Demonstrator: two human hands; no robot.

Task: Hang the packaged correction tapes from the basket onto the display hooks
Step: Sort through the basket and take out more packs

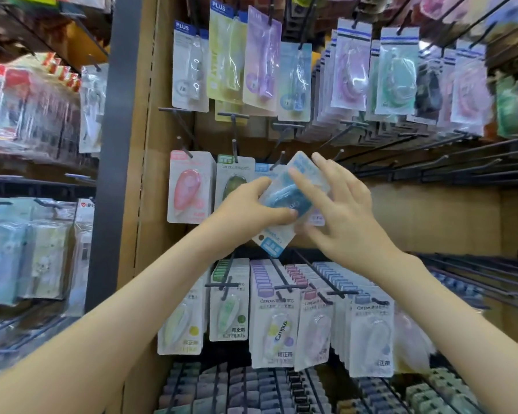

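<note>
Head view: left hand (251,209) grips the blue correction tape pack (286,198); right hand (346,213) lays straight fingers on its front, just before the display hook (280,161). Long axis runs diagonally, lower-left to upper-right, top end near the hook tip. Risk: the tilt makes the hole miss, and the pack slips.

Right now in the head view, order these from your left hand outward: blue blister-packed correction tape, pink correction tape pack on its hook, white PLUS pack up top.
1. Blue blister-packed correction tape: gripped in the left hand.
2. Pink correction tape pack: hanging just left, middle row.
3. White PLUS pack: top row, upper left.
</note>
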